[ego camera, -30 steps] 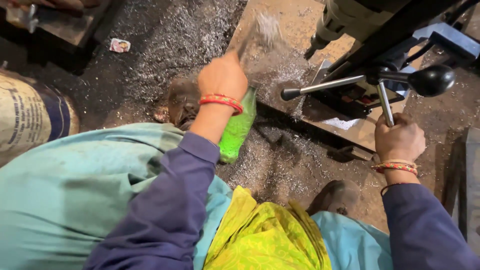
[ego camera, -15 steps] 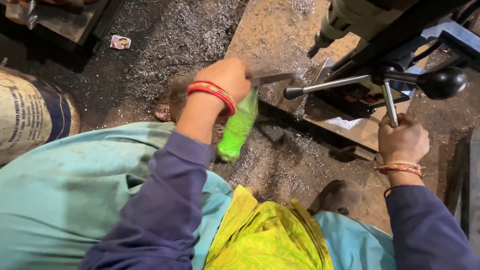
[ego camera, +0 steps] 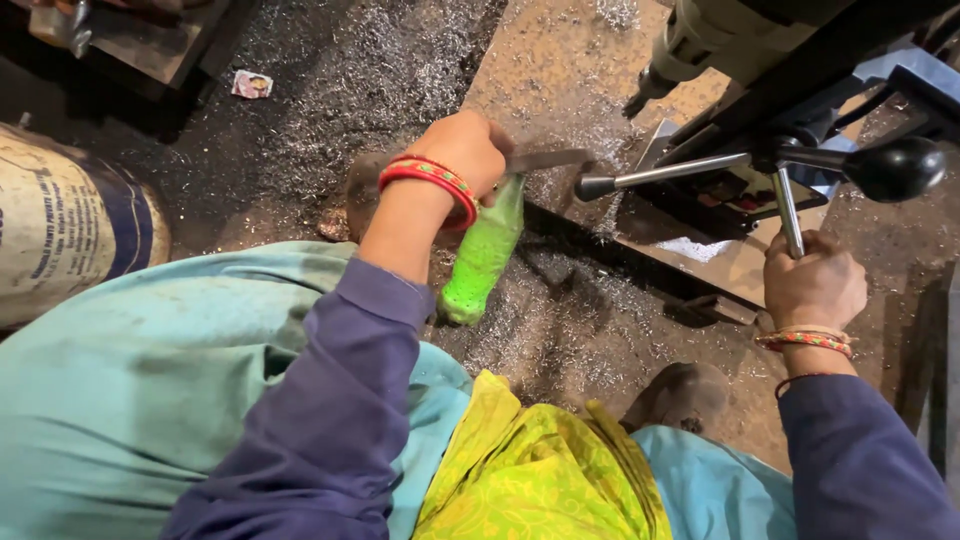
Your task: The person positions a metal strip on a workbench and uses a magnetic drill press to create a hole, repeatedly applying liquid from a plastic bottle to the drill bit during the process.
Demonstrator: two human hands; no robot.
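Note:
My left hand point(ego camera: 462, 150), with red bangles at the wrist, grips a green plastic bottle point(ego camera: 483, 255) by its neck, together with a flat grey metal strip point(ego camera: 545, 160) that points toward the drill press table point(ego camera: 560, 70). The bottle hangs bottom-down over the floor. My right hand point(ego camera: 812, 280) is closed around one spoke of the drill press feed handle point(ego camera: 785, 205), whose black knob point(ego camera: 895, 168) sticks out to the right. The drill chuck point(ego camera: 650, 85) hangs above the table.
Metal shavings cover the dark floor point(ego camera: 360, 60) and the table. A printed sack point(ego camera: 70, 225) stands at the left. My teal garment and yellow cloth point(ego camera: 540, 470) fill the lower frame. A foot point(ego camera: 680, 395) rests near the machine base.
My left hand has drawn back from the table, lowering toward the left with the bottle and strip. My right hand stays on the handle spoke.

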